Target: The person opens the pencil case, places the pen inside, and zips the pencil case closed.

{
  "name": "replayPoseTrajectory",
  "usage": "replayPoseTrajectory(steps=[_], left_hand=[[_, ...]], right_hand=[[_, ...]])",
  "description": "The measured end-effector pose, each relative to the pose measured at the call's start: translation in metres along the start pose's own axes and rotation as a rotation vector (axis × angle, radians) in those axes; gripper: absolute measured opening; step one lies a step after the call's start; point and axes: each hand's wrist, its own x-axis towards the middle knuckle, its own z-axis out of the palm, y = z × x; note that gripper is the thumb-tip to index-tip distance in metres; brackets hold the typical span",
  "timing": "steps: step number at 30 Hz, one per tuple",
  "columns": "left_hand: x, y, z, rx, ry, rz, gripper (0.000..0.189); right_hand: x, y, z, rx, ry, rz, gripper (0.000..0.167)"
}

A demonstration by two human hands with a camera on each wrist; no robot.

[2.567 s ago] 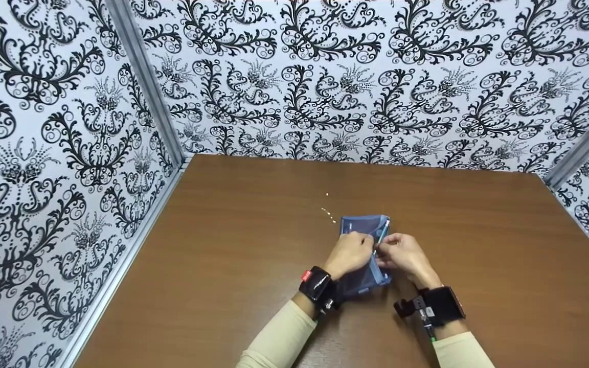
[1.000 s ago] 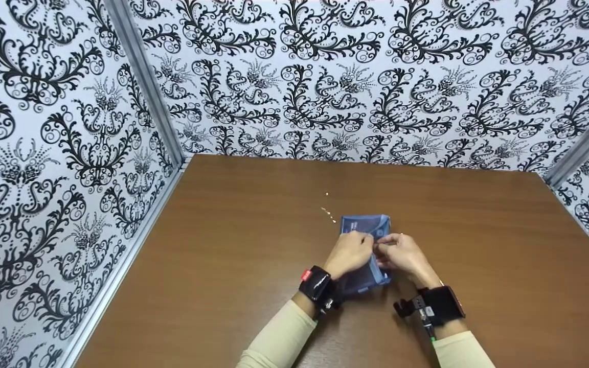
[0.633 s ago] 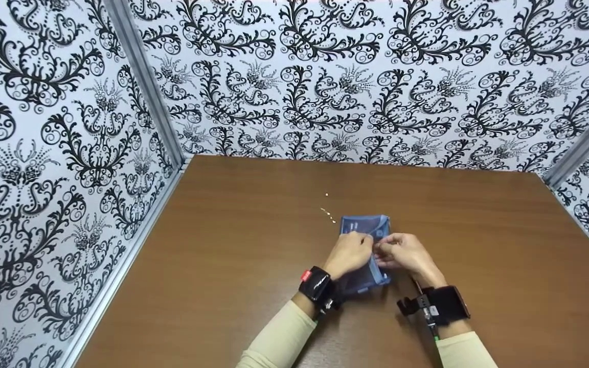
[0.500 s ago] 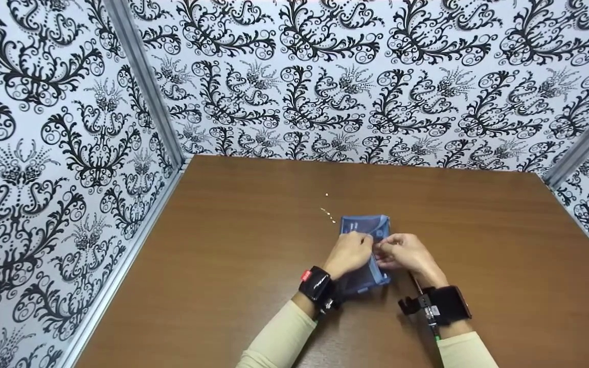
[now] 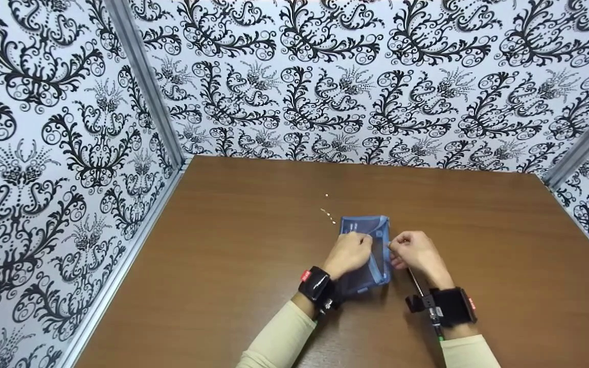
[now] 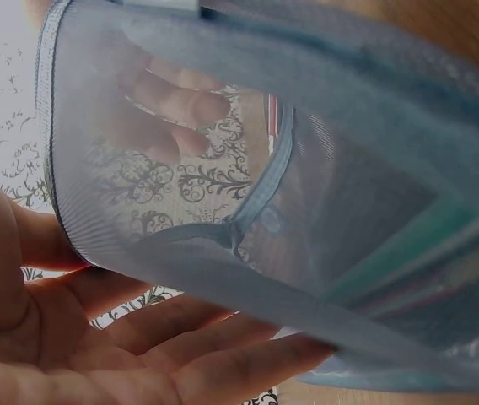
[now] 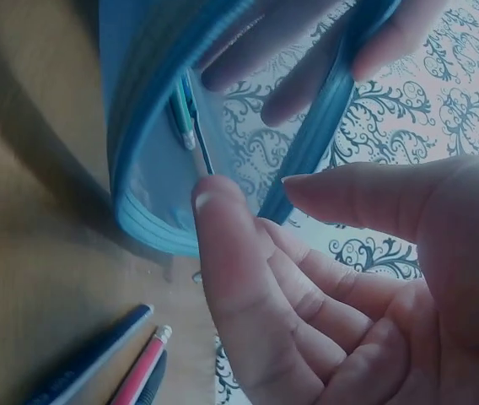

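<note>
A blue mesh pencil case (image 5: pixel 380 244) stands upright on edge over the table, its zipped opening toward the right. My left hand (image 5: pixel 349 251) holds it by the edge of the opening, thumb on one side and fingers on the other. Inside, through the mesh, a green pen (image 7: pixel 182 114) and other slim sticks show, with a green streak (image 6: pixel 408 249) in the left wrist view. My right hand (image 5: pixel 417 251) is just right of the opening. In the right wrist view its thumb and index finger are apart with nothing between them, the index fingertip overlapping the opening.
A dark blue pen (image 7: pixel 96 354) and a red pencil (image 7: pixel 142 367) lie on the wooden table (image 5: pixel 253 245) below the right hand, beside another dark stick. Small bright specks (image 5: pixel 328 214) show behind the case. Patterned walls (image 5: pixel 325 82) enclose the table at the back and sides.
A light blue stick showed between my hands at the case's opening; it went down out of sight into the case. My right hand has since drawn back to the right. My left hand stayed put.
</note>
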Motion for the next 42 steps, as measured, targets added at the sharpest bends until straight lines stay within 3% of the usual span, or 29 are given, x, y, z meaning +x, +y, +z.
replayPoseTrajectory(steps=[6,17,22,42], left_hand=[[0.0,0.001,-0.001,-0.003,-0.001,0.004,0.044],[-0.001,0.0,0.0,-0.019,-0.027,0.008,0.045],[0.0,0.0,0.0,0.007,-0.025,0.021,0.044],[0.0,0.001,-0.001,-0.004,-0.027,0.019,0.046]], right_hand=[[-0.002,0.0,-0.005,-0.057,0.029,0.01,0.018],[-0.003,0.007,-0.014,-0.143,0.002,0.036,0.016],[-0.003,0.01,-0.016,-0.227,-0.013,0.027,0.008],[-0.005,0.02,-0.025,-0.387,-0.016,0.003,0.008]])
